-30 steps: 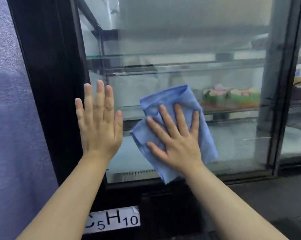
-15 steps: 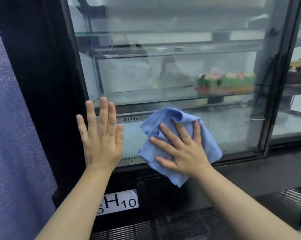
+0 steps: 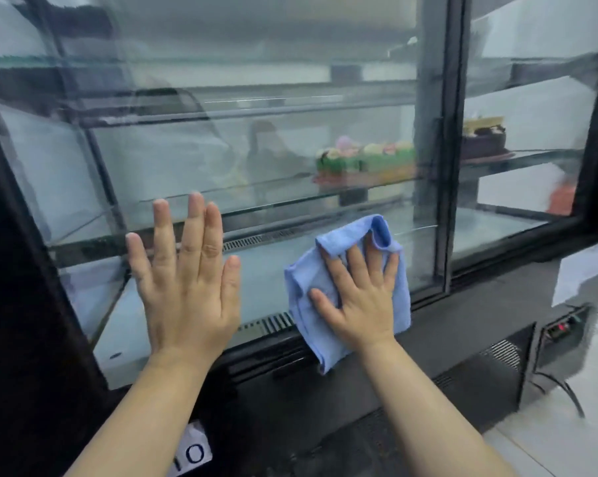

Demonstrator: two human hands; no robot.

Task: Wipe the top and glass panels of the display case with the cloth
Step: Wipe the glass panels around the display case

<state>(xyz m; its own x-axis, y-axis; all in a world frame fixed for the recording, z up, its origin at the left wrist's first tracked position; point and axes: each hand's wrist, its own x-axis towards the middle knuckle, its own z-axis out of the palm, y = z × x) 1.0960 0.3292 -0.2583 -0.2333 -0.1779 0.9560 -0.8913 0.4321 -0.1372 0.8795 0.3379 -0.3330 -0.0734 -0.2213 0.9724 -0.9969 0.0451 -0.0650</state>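
While the left hand point(image 3: 187, 290) lies flat with its fingers spread on the glass panel point(image 3: 273, 160), the right hand point(image 3: 359, 301) presses the blue cloth point(image 3: 301, 287) low on it. That grip is open-palmed over the cloth, whose bottom corner overlaps the black frame point(image 3: 462, 311) of the display case.

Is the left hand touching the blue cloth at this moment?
Apart. The head view shows the left hand flat on the glass panel, with bare glass between its thumb and the blue cloth under the right hand.
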